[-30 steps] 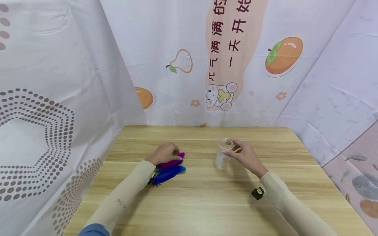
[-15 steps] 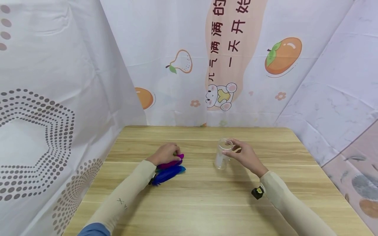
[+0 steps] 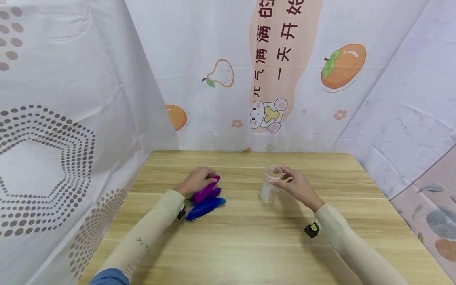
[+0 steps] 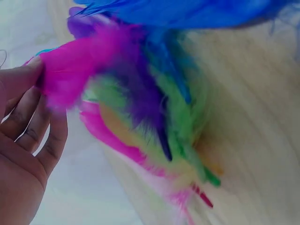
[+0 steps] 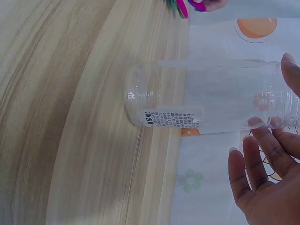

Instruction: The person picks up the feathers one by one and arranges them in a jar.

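Observation:
My left hand (image 3: 197, 180) pinches the tip of a magenta feather (image 4: 68, 70) between thumb and fingers, at the left of the table. Under and beside it lies a loose pile of feathers: a blue feather (image 3: 204, 208), a purple feather (image 4: 145, 101), and green, yellow and pink ones partly overlapped. In the head view the pile is half hidden by the hand. My right hand (image 3: 299, 188) grips a clear jar (image 5: 220, 93) near its mouth, thumb on one side and fingers on the other. The jar stands upright on the table, without a lid, and a printed label (image 5: 171, 118) shows on its side.
The wooden table (image 3: 235, 245) runs to a printed white curtain (image 3: 199, 47) at its back edge. Another curtain (image 3: 117, 79) hangs along the left. A small black wrist camera (image 3: 312, 230) sits under the right wrist.
My left hand has risen slightly, raising the magenta feather, and more of the purple feather beneath shows. The right hand and the jar have stayed in place. The head view has shifted slightly.

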Action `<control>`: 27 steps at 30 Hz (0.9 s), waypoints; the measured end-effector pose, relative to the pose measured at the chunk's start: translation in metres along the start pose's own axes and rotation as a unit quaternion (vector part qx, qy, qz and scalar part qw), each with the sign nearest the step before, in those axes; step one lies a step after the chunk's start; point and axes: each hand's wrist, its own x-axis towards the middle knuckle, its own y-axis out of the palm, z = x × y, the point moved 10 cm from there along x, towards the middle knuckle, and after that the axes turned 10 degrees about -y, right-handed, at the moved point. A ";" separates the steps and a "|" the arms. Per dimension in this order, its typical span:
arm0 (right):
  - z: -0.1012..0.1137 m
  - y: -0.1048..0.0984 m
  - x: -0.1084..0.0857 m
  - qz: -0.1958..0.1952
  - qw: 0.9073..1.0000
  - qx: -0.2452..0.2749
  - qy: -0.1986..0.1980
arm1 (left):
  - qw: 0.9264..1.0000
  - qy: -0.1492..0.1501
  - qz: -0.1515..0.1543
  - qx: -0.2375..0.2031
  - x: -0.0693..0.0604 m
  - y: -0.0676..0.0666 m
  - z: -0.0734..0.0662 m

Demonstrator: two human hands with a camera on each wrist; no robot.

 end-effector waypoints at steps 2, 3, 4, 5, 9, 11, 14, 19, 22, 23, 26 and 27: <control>0.000 -0.001 0.001 0.000 1.000 -0.001 -0.002 | 1.000 -0.003 -0.007 -0.004 -0.001 -0.006 -0.001; 0.000 -0.001 0.001 0.000 1.000 -0.001 -0.002 | 1.000 -0.004 -0.010 -0.005 -0.001 -0.008 -0.001; -0.001 -0.001 0.001 0.000 1.000 0.001 -0.001 | 1.000 -0.008 -0.012 -0.004 -0.001 -0.010 0.000; -0.001 -0.001 0.001 0.000 1.000 0.003 0.000 | 1.000 -0.013 -0.013 -0.003 -0.001 -0.011 0.001; -0.003 -0.002 0.001 -0.001 1.000 0.004 0.004 | 1.000 -0.022 -0.018 -0.002 -0.001 -0.014 0.005; -0.002 -0.002 0.001 -0.002 1.000 0.003 0.002 | 0.999 -0.025 -0.022 -0.009 -0.002 -0.016 0.006; -0.001 -0.002 0.002 -0.003 1.000 0.002 0.000 | 0.999 -0.023 -0.026 -0.022 -0.004 -0.019 0.006; -0.001 -0.002 0.003 -0.001 1.000 -0.003 -0.006 | 0.999 0.002 -0.044 -0.007 -0.007 -0.023 -0.001; 0.000 -0.002 0.004 0.001 1.000 -0.006 -0.010 | 0.998 0.019 -0.063 0.005 -0.009 -0.027 -0.005; 0.000 -0.002 0.004 0.002 1.000 -0.006 -0.010 | 0.998 0.022 -0.066 0.005 -0.010 -0.028 -0.005; 0.001 -0.001 0.003 0.003 1.000 -0.002 -0.010 | 0.997 0.023 -0.070 -0.002 -0.011 -0.030 -0.005; 0.001 -0.001 0.003 0.003 1.000 -0.003 -0.009 | 0.997 0.022 -0.069 -0.007 -0.011 -0.031 -0.005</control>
